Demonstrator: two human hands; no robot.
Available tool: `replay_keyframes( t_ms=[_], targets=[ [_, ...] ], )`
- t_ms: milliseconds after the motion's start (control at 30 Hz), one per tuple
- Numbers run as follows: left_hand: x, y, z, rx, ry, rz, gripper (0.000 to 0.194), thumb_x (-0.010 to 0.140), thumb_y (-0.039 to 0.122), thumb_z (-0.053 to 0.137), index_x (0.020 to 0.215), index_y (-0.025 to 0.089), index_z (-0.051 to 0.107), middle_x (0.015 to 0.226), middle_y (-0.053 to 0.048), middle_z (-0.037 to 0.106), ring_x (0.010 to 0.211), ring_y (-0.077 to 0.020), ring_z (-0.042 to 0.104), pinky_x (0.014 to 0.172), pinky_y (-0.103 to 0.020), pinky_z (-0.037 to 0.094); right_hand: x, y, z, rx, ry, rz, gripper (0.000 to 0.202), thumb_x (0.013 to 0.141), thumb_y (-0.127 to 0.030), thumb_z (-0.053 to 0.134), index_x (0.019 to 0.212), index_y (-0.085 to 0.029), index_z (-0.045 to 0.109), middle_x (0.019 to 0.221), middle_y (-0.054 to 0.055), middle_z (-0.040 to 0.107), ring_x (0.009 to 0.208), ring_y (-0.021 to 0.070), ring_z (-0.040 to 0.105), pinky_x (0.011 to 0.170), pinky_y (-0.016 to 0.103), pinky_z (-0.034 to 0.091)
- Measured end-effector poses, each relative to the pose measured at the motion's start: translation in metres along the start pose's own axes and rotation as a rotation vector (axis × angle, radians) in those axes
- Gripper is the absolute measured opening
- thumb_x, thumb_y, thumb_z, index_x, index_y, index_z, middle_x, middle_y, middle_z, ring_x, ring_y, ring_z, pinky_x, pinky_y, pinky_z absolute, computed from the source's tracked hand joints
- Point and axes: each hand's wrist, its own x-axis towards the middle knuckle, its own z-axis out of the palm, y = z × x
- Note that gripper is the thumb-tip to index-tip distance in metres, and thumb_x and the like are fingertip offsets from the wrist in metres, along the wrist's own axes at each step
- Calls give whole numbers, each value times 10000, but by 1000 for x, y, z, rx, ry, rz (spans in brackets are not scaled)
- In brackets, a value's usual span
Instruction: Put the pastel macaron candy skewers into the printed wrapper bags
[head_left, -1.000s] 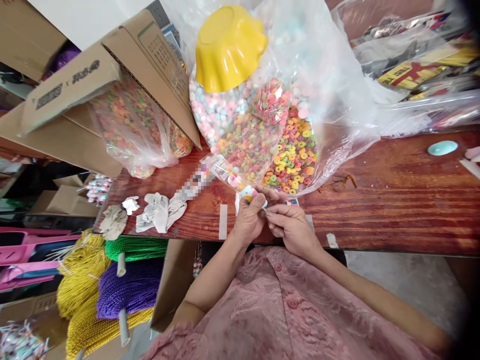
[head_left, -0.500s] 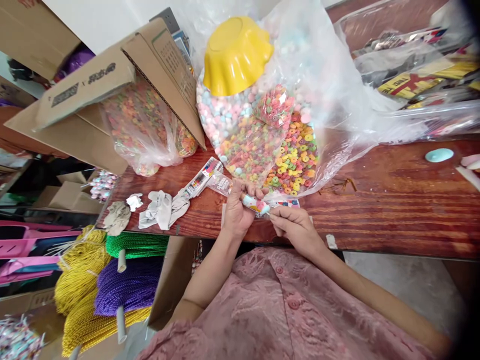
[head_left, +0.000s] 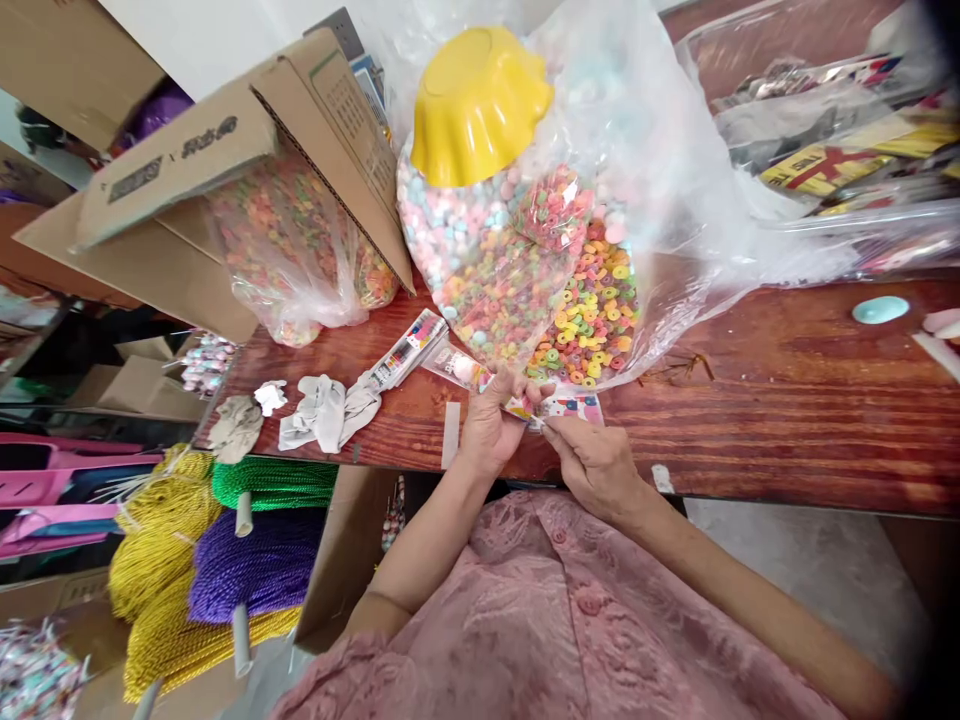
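Observation:
My left hand [head_left: 491, 432] is closed around a small printed plastic packet [head_left: 517, 408] just above the table's front edge. At the upper left of those fingers, pink and white pieces [head_left: 471, 372] show in a clear sleeve; whether they belong to the same packet I cannot tell. My right hand [head_left: 596, 462] pinches a thin white end at the packet's right side, its fingertips partly hiding it. Behind both hands lies another flat printed packet [head_left: 577, 407]. A stack of printed packets [head_left: 409, 350] rests to the left.
Behind the hands, a clear bag [head_left: 675, 300] surrounds colourful candy-like rings [head_left: 596, 310] and pastel pieces [head_left: 431, 215], under an upturned yellow bowl [head_left: 480, 105]. A cardboard box [head_left: 341, 130] stands left, near crumpled gloves [head_left: 322, 415]. Cord bundles [head_left: 255, 570] sit below the table [head_left: 787, 400].
My left hand has turned the packet, and its fingers now cover more of it. Pink and white pieces have come into view at upper left. The right hand has shifted slightly right and down.

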Motion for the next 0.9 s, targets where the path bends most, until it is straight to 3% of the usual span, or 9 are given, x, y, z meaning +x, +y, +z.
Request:
replay_keyframes(
  t_ms=[167,300,400,500,633,800,900],
  targets=[
    [-5,-14,8,65,-35,-55,445,673,390,859,643,169,474,607,71,470,617,-81,563,769,-269,535,14,-14,5,429,-71,305,313,931,-332,506,654,-192,547,538,-26,513,485,88,430,504,223,347],
    [-11,-19,8,134,13,-86,410,639,429,869,779,159,595,712,39,583,579,-73,546,534,-203,445,22,-16,4,664,-75,444,346,907,-384,529,623,-187,531,529,-31,501,492,87,420,513,225,363],
    [-15,-19,3,180,9,-184,433,675,497,832,833,146,635,697,29,591,499,-58,476,431,-193,365,16,-12,0,558,-27,415,253,887,-361,551,726,-178,623,582,-23,546,546,101,484,556,231,404],
    [-16,-16,-3,190,-26,-187,398,745,511,777,809,135,662,757,-14,637,598,-92,560,522,-207,448,4,-9,-6,423,-89,345,193,888,-319,549,828,-181,669,626,-17,591,569,107,521,578,234,412],
    [-15,-16,-3,243,-82,-173,402,804,537,711,802,136,692,823,-48,670,731,-137,621,671,-249,509,-3,-12,-9,380,-107,346,253,902,-303,520,689,-186,589,544,-38,501,499,87,440,522,226,364],
    [-17,-24,3,360,-111,-269,529,808,644,601,789,123,696,634,-20,587,528,-107,505,488,-233,401,5,-17,3,450,-33,401,291,896,-313,533,632,-191,535,548,-34,488,493,88,430,469,217,356],
    [-16,-19,3,399,-99,-251,428,813,542,601,788,126,699,624,-16,583,582,-124,540,577,-248,454,10,-13,0,324,-48,239,253,915,-258,525,679,-188,586,569,-28,531,493,90,461,470,217,381]
  ],
)
